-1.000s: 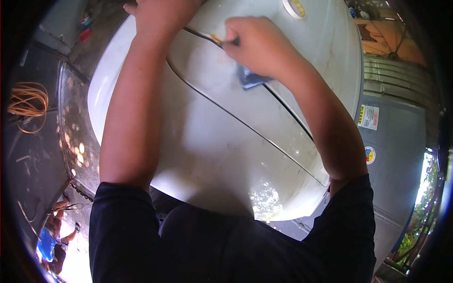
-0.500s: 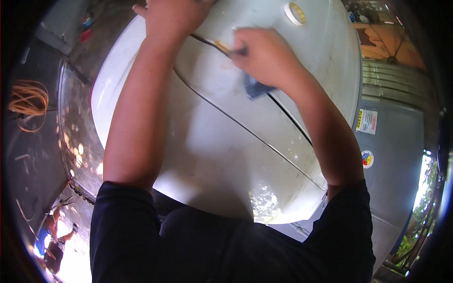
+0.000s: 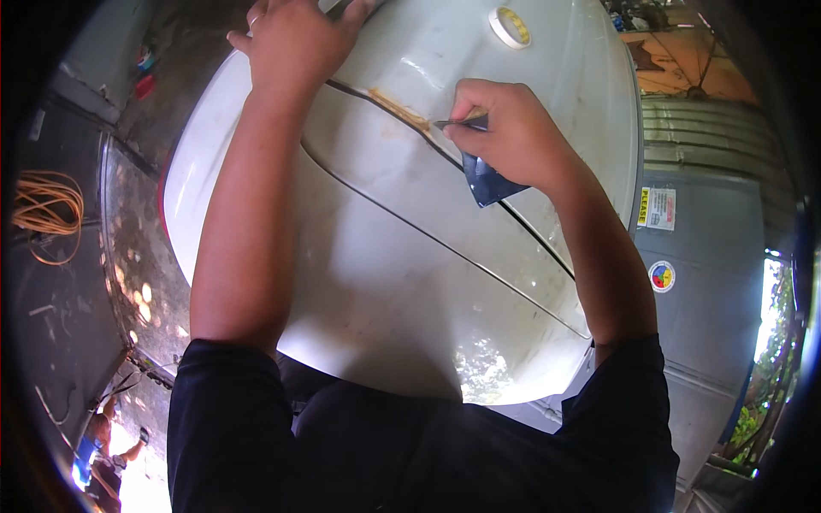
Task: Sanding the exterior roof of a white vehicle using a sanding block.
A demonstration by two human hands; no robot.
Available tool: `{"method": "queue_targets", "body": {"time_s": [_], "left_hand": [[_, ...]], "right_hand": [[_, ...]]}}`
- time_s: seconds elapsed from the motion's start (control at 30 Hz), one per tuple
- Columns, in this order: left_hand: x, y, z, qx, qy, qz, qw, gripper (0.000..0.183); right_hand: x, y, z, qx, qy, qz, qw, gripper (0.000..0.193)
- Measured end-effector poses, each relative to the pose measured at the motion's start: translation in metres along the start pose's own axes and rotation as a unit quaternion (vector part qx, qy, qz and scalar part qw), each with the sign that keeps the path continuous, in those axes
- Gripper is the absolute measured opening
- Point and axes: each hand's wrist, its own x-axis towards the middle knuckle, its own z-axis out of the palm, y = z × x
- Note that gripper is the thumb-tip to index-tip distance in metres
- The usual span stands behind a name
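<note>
A large white curved panel (image 3: 368,256), like part of a car body, lies before me, crossed by dark seam grooves. One groove has a brown, rusty-looking strip (image 3: 398,109) along it. My right hand (image 3: 509,137) is closed in a pinch on a thin dark pointed tool (image 3: 446,124), its tip beside the strip's right end. Below those fingers hangs a dark blue sheet (image 3: 489,184), apparently in the same hand. At the far left edge of the panel rests my left hand (image 3: 301,44), fingers spread, beside a dark gap; some fingertips are cut off by the frame.
A white roll of tape (image 3: 519,38) lies on the panel's far side. Grey metal doors or panels (image 3: 710,265) stand at the right. Coiled orange cord (image 3: 49,205) hangs at the left. Another person (image 3: 107,453) shows partly at the lower left.
My right hand has moved right and nearer to me, uncovering the brown strip. My left hand has shifted slightly nearer. The whole view has shifted a little.
</note>
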Motion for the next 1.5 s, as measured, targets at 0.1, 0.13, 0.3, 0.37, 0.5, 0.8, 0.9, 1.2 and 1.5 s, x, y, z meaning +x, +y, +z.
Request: {"method": "queue_targets", "body": {"time_s": [0.1,0.13,0.3,0.37,0.5,0.8,0.9,1.2,1.5], "left_hand": [[-0.002,-0.002,0.009,0.002,0.001,0.003,1.000,0.088],[-0.001,-0.004,0.010,-0.001,0.002,0.004,1.000,0.089],[0.001,-0.001,0.011,0.000,-0.017,0.008,1.000,0.090],[0.002,-0.002,0.008,0.013,-0.007,0.000,1.000,0.090],[-0.004,0.009,-0.012,0.033,-0.009,-0.012,0.999,0.089],[-0.018,0.030,-0.045,-0.042,-0.044,-0.064,0.996,0.065],[-0.016,0.031,-0.039,-0.054,-0.007,-0.037,0.998,0.067],[-0.016,0.036,-0.049,-0.053,-0.062,-0.035,0.996,0.069],[-0.017,0.034,-0.036,-0.060,-0.034,-0.044,0.997,0.065]], "right_hand": [[0.003,0.002,0.005,-0.023,-0.013,-0.005,1.000,0.015],[0.005,0.003,0.010,-0.022,-0.011,-0.004,1.000,0.015],[0.017,-0.002,0.029,-0.090,0.025,-0.038,0.995,0.014],[0.020,-0.010,0.035,-0.095,0.037,-0.043,0.994,0.015],[0.009,0.012,0.037,-0.058,0.049,-0.030,0.997,0.015],[0.025,0.010,0.038,-0.019,0.049,-0.042,0.998,0.018],[0.030,0.004,0.034,-0.017,0.035,-0.033,0.999,0.024],[0.026,0.017,0.030,0.039,0.005,-0.018,0.999,0.025],[0.035,0.028,0.028,0.066,-0.013,-0.021,0.997,0.032]]}}
